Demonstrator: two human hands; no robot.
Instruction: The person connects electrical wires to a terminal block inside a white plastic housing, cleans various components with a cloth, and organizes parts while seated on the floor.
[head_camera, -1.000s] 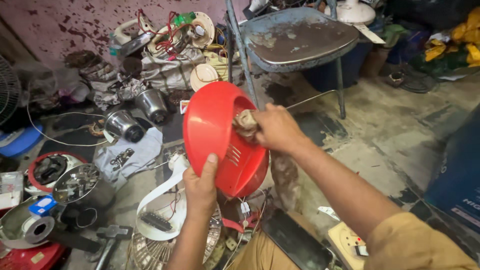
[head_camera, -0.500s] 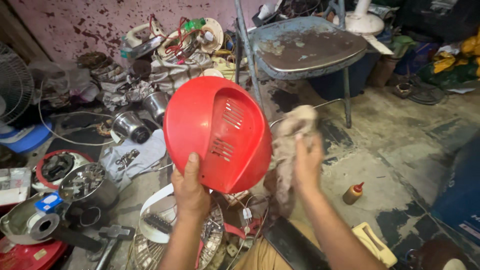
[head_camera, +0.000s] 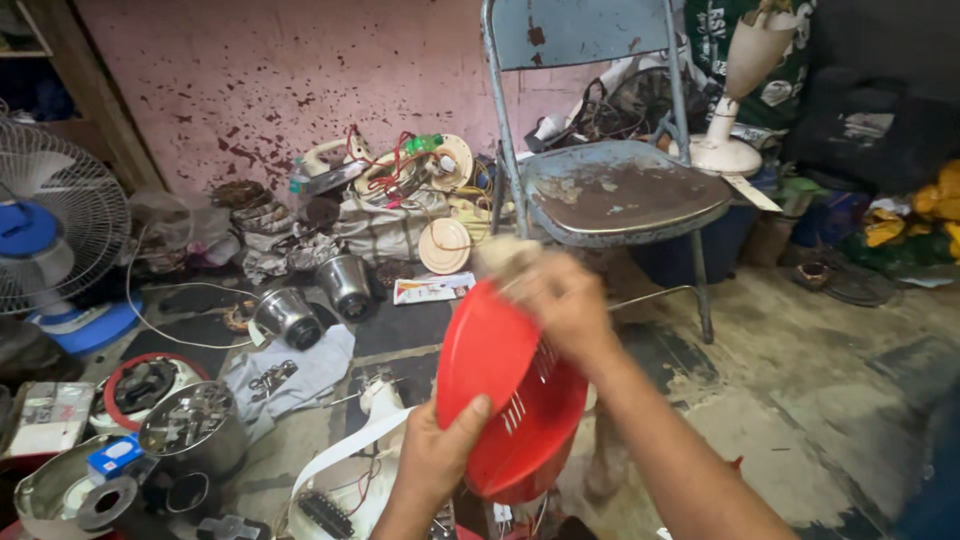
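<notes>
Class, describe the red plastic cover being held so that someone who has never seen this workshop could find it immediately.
Start at the blue metal folding chair. In front of it, the left hand grips the red cover at its lower edge. It is the only domed red shell with vent slots, while nearby parts are steel or cream.

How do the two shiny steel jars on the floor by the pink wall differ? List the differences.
The left steel jar lies tipped on its side, its dark mouth facing the camera; the right steel jar stands more upright, mouth turned away. The left one rests against the grey cloth with a white cable running beside it; the right one sits nearer the heap of wired parts. Both are round, polished metal, and far from either hand.
</notes>
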